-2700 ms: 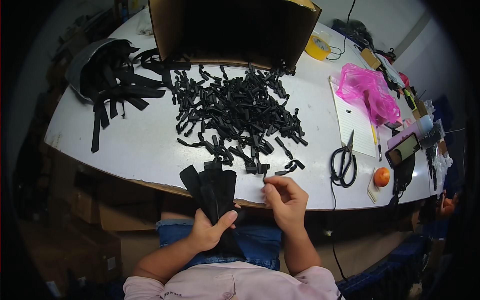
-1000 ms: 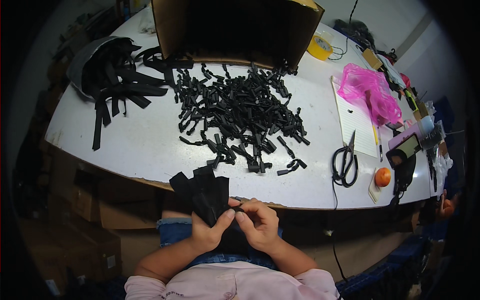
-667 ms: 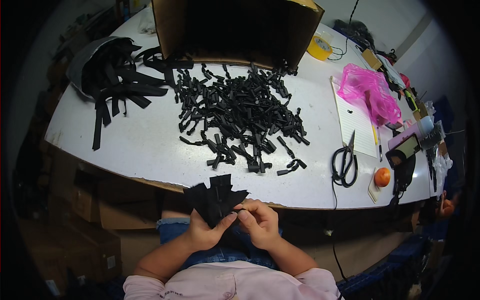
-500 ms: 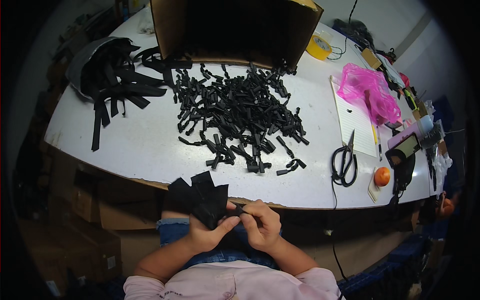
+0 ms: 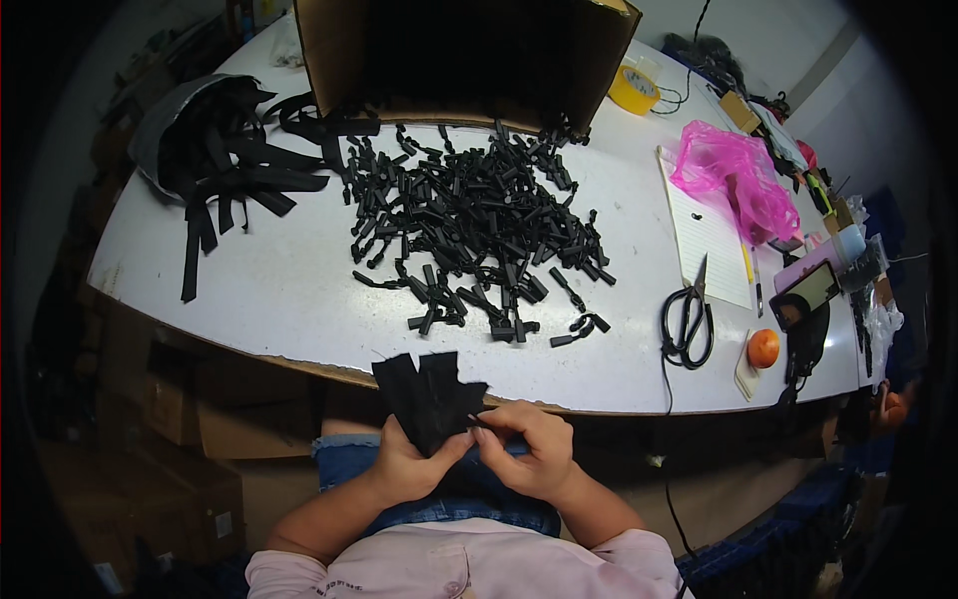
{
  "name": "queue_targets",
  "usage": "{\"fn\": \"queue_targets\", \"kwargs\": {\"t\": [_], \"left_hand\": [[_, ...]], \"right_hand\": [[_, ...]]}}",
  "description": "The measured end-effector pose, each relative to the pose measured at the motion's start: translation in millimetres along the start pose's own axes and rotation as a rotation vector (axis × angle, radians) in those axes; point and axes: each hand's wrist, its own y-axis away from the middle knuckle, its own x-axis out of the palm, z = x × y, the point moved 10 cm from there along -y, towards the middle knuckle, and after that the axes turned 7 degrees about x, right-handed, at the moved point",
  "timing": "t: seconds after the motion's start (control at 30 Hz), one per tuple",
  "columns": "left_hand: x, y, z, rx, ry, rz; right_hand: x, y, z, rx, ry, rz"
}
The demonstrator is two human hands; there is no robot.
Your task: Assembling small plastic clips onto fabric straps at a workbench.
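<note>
My left hand (image 5: 407, 467) is closed round several black fabric strips (image 5: 421, 394), whose cut ends fan out above the fingers, just off the near edge of the table. Close beside it, my right hand (image 5: 531, 454) pinches thumb and forefinger together at the strips' right side. Whatever small dark piece sits between those fingertips is too small to make out. Beyond both hands, a large heap of small black plastic pieces with short cords (image 5: 479, 205) covers the middle of the table.
An open cardboard box (image 5: 314, 60) stands behind the heap. At the left, more black strips (image 5: 264, 178) spill from a grey bag (image 5: 155, 130). On the right lie black scissors (image 5: 687, 329), a lined notepad (image 5: 704, 235), a pink plastic bag (image 5: 738, 185), yellow tape (image 5: 635, 92), an orange fruit (image 5: 763, 348) and a phone (image 5: 806, 297).
The fabric strips in my left hand have shifted right and their ends have spread differently. My right hand has moved slightly right, its fingertips still pinched at the strips' side.
</note>
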Motion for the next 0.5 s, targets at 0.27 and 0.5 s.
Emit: {"fn": "queue_targets", "kwargs": {"t": [0.27,0.5], "left_hand": [[-0.8,4.3,9.1,-0.061,0.04,-0.075],[3.3,3.5,-1.8,0.06,0.0,-0.058]], "right_hand": [[-9.2,7.9,13.4,-0.164,0.094,-0.226],[-8.6,4.0,3.8,-0.039,0.014,-0.082]]}}
